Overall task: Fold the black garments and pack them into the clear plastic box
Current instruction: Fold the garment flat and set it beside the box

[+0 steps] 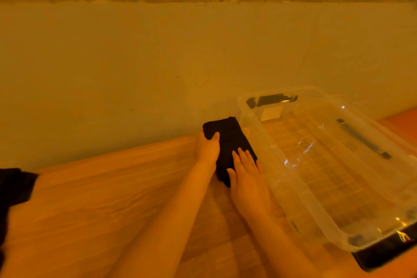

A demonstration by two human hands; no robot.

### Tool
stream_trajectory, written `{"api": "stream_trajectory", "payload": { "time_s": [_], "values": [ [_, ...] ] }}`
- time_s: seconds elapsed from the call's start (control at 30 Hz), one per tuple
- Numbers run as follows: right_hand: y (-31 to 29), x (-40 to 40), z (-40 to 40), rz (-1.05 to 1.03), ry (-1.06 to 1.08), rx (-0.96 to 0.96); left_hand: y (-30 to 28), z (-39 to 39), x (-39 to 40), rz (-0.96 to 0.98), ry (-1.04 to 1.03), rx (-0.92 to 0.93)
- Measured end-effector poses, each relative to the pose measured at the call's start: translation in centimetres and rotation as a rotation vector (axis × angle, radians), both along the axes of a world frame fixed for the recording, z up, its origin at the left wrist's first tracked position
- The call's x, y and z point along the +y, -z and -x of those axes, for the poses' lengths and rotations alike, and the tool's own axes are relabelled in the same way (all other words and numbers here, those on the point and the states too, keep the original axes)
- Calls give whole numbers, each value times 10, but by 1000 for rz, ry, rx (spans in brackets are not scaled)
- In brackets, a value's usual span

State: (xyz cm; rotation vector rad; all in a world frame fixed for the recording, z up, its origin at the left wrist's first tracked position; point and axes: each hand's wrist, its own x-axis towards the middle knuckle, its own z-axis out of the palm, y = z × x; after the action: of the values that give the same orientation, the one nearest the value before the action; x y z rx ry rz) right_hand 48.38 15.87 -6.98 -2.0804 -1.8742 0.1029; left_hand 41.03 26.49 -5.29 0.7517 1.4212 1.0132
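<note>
Both hands, left hand (206, 149) in a closed grip, right hand (244, 172) flat, steady the folded garment (229, 142) beside the empty box (266, 156).

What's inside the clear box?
No clothes show inside the box; through it you see the wood floor. The folded garment lies outside, under both hands. The near right corner is out of view.

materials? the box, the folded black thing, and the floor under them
Box: clear, glossy hard plastic; floor shows through it, with sharp glints. Its dark clips look like opaque plastic.
Folded garment: soft matte black fabric, likely knit; weave too dark to read.
Floor: wood-look planks with grain lines; real wood or laminate, can't tell.
</note>
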Motion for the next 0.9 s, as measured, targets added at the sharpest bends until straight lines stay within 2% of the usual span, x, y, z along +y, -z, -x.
{"api": "stream_trajectory", "payload": {
  "time_s": [0.1,0.2,0.27,0.4,0.47,0.57,0.67,0.77,0.83,0.9],
  "values": [
    [7,-4,-14,-16,-3,73,-10,12,-10,-30,-4,231],
    [1,-10,-15,34,33,151,-11,19,-32,53,86,247],
    [-3,-9,-11,-68,21,121,-7,17,-52,35,184,265],
    [3,-6,-18,13,-87,24,0,16,-72,-80,189,347],
    [5,-7,-22,15,-101,17,-1,20,-73,-154,171,508],
    [9,-10,-23,26,-58,69,-5,24,-57,-395,167,744],
    [17,-12,-24,21,-77,65,-6,16,-38,-534,447,988],
    [21,-10,-28,23,-95,79,7,9,-30,-456,655,1198],
    [20,-13,-31,15,-100,148,13,9,-35,-407,600,1180],
    [18,-20,-29,-31,-66,223,16,8,-50,-332,465,1039]
  ]
}}
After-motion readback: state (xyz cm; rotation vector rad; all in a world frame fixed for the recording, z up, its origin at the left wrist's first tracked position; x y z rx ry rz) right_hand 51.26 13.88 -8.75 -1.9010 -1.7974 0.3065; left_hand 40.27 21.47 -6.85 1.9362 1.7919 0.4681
